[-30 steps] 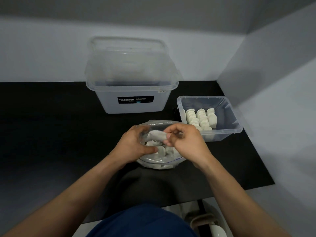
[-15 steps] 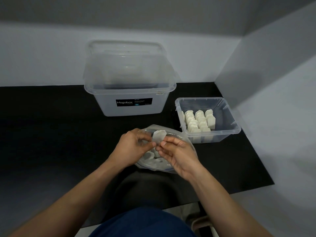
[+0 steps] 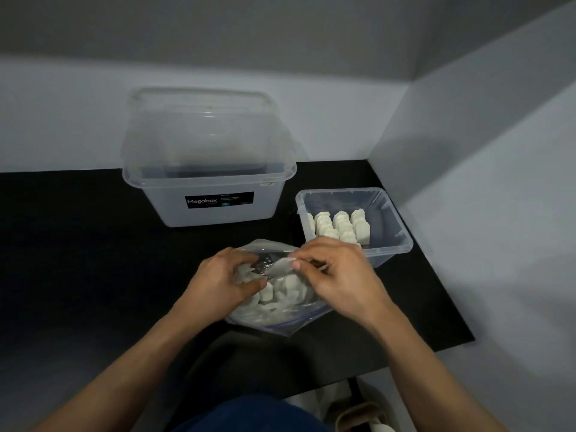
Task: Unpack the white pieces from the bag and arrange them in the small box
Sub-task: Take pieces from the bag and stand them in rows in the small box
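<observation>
One white piece [image 3: 280, 267] is now pinched in my right hand [image 3: 339, 275] alone; my left hand [image 3: 223, 283] grips the clear plastic bag [image 3: 280, 316] again, so it's ready for the small box [image 3: 393, 248].

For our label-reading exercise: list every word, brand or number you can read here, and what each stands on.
"Megabox": black label on the large clear tub's front.
Small print and blue badge beside it: too small to read.
White sticker on the tub's rim: blurred, unreadable.
No other text shows.
</observation>
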### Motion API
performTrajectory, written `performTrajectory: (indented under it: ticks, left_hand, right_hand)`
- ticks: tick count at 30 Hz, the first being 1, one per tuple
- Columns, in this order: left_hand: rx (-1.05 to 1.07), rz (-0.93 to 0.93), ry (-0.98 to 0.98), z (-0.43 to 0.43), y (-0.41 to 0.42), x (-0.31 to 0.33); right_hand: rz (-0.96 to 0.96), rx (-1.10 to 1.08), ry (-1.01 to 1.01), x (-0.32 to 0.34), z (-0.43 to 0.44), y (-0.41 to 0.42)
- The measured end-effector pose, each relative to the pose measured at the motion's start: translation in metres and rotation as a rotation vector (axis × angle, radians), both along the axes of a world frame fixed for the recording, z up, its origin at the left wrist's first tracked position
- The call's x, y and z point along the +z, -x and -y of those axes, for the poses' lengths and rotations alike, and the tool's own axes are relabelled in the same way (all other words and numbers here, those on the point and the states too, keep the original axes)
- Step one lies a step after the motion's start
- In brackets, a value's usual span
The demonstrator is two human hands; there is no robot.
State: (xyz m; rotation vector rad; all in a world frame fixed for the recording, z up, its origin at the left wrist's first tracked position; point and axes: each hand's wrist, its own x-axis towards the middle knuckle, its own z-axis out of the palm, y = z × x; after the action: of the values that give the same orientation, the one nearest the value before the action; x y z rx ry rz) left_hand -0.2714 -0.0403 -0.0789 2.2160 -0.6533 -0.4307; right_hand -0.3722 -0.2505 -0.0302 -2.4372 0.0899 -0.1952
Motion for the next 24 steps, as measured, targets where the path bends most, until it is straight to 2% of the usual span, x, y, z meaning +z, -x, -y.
performTrajectory:
  ticks: [4, 7, 10, 14, 16, 20, 24]
  left_hand:
    - [0.187, -0.113, 0.119, 0.004, -0.001, -0.002]
    - [0.246, -0.187, 0.164, 0.009, -0.002, -0.004]
    - [0.256, -0.203, 0.168, 0.013, -0.002, -0.006]
    - [0.253, -0.176, 0.144, 0.014, -0.003, -0.008]
    - [0.26, -0.169, 0.14, 0.013, -0.004, -0.008]
    - [0.272, -0.184, 0.148, 0.011, -0.008, -0.01]
    - [0.264, -0.204, 0.142, 0.009, -0.01, -0.014]
  right_hand:
    - [0.168, -0.181, -0.015, 0.037, 0.055, -0.002]
    - [0.156, -0.307, 0.192, 0.05, 0.106, -0.02]
    - [-0.021, -0.342, 0.385, 0.039, 0.153, -0.048]
    - [-0.402, -0.257, 0.536, 0.002, 0.187, -0.078]
    - [-0.529, -0.224, 0.626, -0.017, 0.192, -0.086]
    - [-0.686, -0.132, 0.796, -0.046, 0.189, -0.097]
    - [-0.711, -0.068, 0.976, -0.06, 0.182, -0.103]
